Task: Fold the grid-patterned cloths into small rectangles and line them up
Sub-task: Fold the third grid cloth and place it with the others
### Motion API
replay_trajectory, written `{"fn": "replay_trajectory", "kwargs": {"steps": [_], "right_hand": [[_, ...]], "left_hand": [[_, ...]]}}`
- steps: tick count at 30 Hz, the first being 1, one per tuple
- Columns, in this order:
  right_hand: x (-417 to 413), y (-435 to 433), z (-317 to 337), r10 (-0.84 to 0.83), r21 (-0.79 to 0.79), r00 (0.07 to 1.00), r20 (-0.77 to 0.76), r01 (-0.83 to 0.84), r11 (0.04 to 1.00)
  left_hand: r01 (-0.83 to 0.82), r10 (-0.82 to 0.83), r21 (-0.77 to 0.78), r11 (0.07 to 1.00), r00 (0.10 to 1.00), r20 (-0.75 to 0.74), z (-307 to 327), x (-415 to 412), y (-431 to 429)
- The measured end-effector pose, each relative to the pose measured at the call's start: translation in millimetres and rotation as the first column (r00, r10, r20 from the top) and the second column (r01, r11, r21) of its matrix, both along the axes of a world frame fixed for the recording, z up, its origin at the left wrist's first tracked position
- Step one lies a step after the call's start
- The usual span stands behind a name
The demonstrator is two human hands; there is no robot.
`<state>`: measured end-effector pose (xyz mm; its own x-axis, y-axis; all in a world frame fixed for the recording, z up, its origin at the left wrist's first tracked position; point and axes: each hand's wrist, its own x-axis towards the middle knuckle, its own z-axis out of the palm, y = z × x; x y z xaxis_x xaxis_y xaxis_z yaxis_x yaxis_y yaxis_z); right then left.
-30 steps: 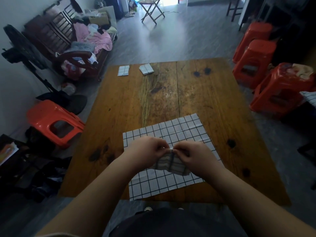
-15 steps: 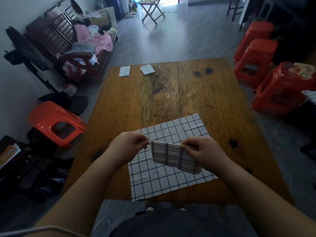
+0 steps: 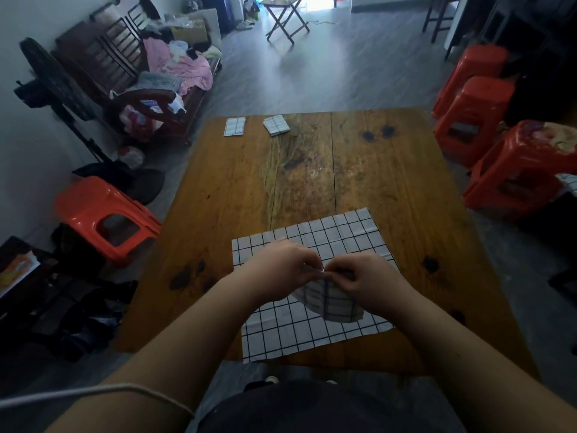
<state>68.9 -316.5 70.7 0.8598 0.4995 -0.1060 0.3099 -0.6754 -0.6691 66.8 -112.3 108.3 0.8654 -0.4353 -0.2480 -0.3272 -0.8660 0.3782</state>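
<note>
A white cloth with a black grid (image 3: 315,329) lies spread flat at the near edge of the wooden table (image 3: 312,176). Above it I hold a smaller, partly folded grid cloth (image 3: 331,303), which hangs doubled over below my fingers. My left hand (image 3: 281,267) and my right hand (image 3: 365,278) pinch its top edge, with their fingertips meeting at the middle. Two folded grid cloths lie at the far left of the table: one flat rectangle (image 3: 234,127) and one slightly turned (image 3: 276,125).
Red plastic stools stand left (image 3: 103,217) and right (image 3: 474,117) of the table. A wooden bench piled with clothes (image 3: 162,73) and a standing fan (image 3: 53,82) are at the far left. A white cable (image 3: 93,392) crosses my left forearm.
My hands have come together from holding the small cloth stretched wide, bringing its two ends to meet. The cloth now hangs folded in half below my fingers.
</note>
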Motion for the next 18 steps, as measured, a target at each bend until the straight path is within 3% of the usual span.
{"fn": "replay_trajectory", "kwargs": {"steps": [5,12,16,18], "right_hand": [[-0.6,-4.7,-0.5,-0.020,0.027,0.998,-0.054,0.022,0.999],[1.0,-20.7,-9.9,-0.155,0.255,0.964,-0.218,0.209,0.944],[0.1,-28.5,-19.1,-0.158,0.437,0.917,-0.367,0.320,0.841],[-2.1,-29.9,-28.1,-0.133,0.531,0.838,-0.530,0.450,0.718]], "left_hand": [[-0.015,0.014,-0.013,1.000,0.998,-0.054,-3.1,0.5,-2.4],[-0.223,0.187,-0.179,0.958,0.962,-0.197,-2.9,4.5,16.1],[-0.303,0.235,-0.252,0.919,0.935,-0.267,1.1,1.0,23.7],[-0.363,0.278,-0.293,0.885,0.915,-0.294,1.0,-0.9,26.9]]}}
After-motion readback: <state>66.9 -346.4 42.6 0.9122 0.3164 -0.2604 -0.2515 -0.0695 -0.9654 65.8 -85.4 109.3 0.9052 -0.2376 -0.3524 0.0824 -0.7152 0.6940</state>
